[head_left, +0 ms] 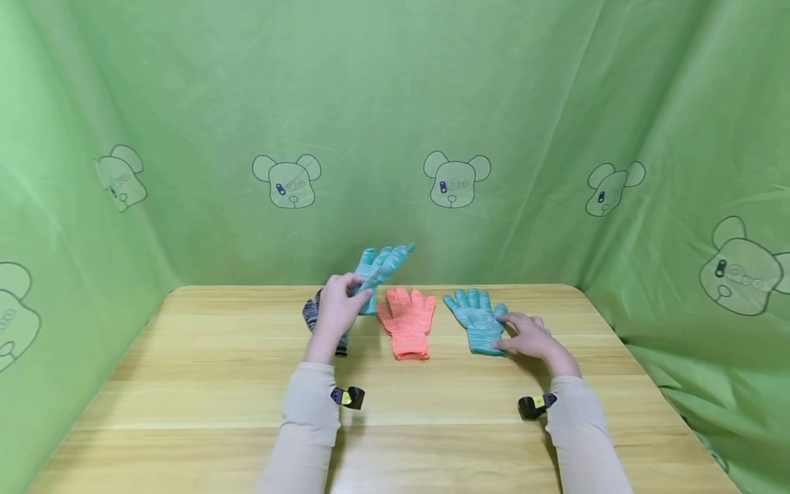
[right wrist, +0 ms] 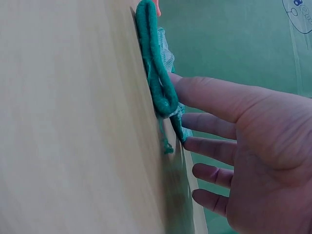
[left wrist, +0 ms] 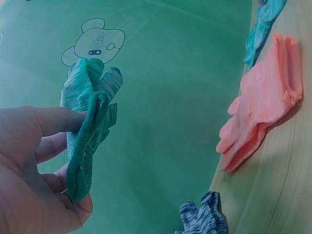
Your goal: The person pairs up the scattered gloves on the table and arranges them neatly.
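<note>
My left hand pinches a teal knit glove near its cuff and holds it raised above the far part of the table. In the left wrist view, the thumb and fingers grip the cuff's edge while the glove's fingers point away. A second teal glove lies flat at the right. My right hand rests at this glove's right side, its thumb against the cuff and its fingers extended along the edge, as the right wrist view shows. Between the two hands lies a coral glove.
A dark blue and grey glove lies partly hidden behind my left hand. All lie toward the far edge of the wooden table. Green curtains printed with bear heads enclose the back and sides.
</note>
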Demonstrator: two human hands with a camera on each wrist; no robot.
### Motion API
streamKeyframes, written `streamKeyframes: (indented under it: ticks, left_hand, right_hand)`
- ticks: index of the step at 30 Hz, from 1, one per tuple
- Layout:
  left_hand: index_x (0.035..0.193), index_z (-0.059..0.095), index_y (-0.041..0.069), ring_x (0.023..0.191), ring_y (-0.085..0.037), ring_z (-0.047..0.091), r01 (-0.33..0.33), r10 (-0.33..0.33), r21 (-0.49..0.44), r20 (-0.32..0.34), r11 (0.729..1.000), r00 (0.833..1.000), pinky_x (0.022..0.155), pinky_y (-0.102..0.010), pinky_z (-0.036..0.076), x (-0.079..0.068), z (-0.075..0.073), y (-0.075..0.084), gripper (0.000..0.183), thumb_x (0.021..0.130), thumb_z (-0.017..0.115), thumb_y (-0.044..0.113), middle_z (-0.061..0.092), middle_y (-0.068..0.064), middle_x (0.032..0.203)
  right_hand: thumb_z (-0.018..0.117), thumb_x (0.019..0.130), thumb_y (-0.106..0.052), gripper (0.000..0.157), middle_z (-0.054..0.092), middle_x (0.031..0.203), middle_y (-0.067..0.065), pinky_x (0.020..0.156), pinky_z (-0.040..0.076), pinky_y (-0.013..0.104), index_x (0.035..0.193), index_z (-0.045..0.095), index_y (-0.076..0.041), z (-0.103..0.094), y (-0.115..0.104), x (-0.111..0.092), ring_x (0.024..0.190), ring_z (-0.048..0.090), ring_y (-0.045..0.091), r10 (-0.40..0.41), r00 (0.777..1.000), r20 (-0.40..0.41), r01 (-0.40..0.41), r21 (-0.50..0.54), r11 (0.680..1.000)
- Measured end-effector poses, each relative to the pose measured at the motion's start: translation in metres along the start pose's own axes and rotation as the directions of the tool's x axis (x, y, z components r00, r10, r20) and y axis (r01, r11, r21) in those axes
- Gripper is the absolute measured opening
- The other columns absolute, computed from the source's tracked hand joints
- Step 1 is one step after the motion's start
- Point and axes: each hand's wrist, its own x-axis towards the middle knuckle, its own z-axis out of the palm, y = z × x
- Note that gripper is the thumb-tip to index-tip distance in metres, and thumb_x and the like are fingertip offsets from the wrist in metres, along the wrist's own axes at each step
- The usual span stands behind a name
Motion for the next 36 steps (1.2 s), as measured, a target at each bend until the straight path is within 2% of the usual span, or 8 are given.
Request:
streamKeyframes:
  ticks: [11,21,25,31,36]
  left_hand:
    - [0.107,0.071,0.004,0.093,-0.028,0.059,-0.001,0.001,-0.029,0.007,1.000,1.000,0.081,-0.040,0.050,0.002,0.008,0.002,0.025,0.086,0.072,0.017,0.062,-0.017,0.105]
    - [0.105,0.071,0.004,0.091,-0.029,0.063,-0.004,0.004,-0.044,-0.004,0.999,1.000,0.079,-0.038,0.051,0.003,0.024,-0.002,0.024,0.085,0.073,0.016,0.064,-0.016,0.104]
    - [0.106,0.071,0.003,0.090,-0.028,0.062,0.005,-0.004,-0.066,0.004,0.998,1.000,0.078,-0.037,0.052,0.003,0.029,-0.002,0.024,0.085,0.073,0.015,0.063,-0.017,0.104]
    - [0.104,0.071,0.002,0.089,-0.031,0.063,-0.012,0.013,-0.079,0.013,0.997,1.000,0.076,-0.036,0.052,0.002,0.037,-0.001,0.024,0.084,0.074,0.014,0.064,-0.018,0.101]
    - [0.103,0.072,0.003,0.087,-0.028,0.062,-0.027,0.028,-0.079,0.010,0.996,1.000,0.075,-0.034,0.050,0.001,0.045,0.000,0.023,0.083,0.075,0.014,0.064,-0.017,0.100]
  right_hand:
    - [0.072,0.086,-0.034,0.072,0.040,0.146,0.030,0.102,0.029,0.069,0.142,0.045,0.000,-0.002,-0.001,0.001,0.124,0.034,0.047,-0.007,0.999,-0.036,0.009,0.041,0.999]
    - [0.072,0.087,-0.030,0.069,0.040,0.146,0.031,0.108,0.023,0.071,0.141,0.045,0.003,-0.006,-0.008,0.002,0.130,0.030,0.053,-0.021,0.997,-0.075,0.029,0.099,0.995]
    - [0.070,0.089,-0.028,0.065,0.041,0.145,0.032,0.108,0.024,0.070,0.140,0.046,0.004,-0.008,-0.009,0.001,0.130,0.031,0.054,-0.019,0.996,-0.088,0.027,0.092,0.995]
    - [0.066,0.092,-0.026,0.060,0.040,0.146,0.032,0.109,0.024,0.070,0.141,0.045,0.003,-0.011,-0.012,-0.001,0.132,0.031,0.054,-0.008,0.996,-0.092,0.018,0.110,0.994]
    - [0.064,0.094,-0.024,0.058,0.041,0.146,0.031,0.111,0.027,0.067,0.141,0.044,0.003,-0.012,-0.012,0.000,0.135,0.032,0.053,-0.013,0.995,-0.101,0.026,0.134,0.991]
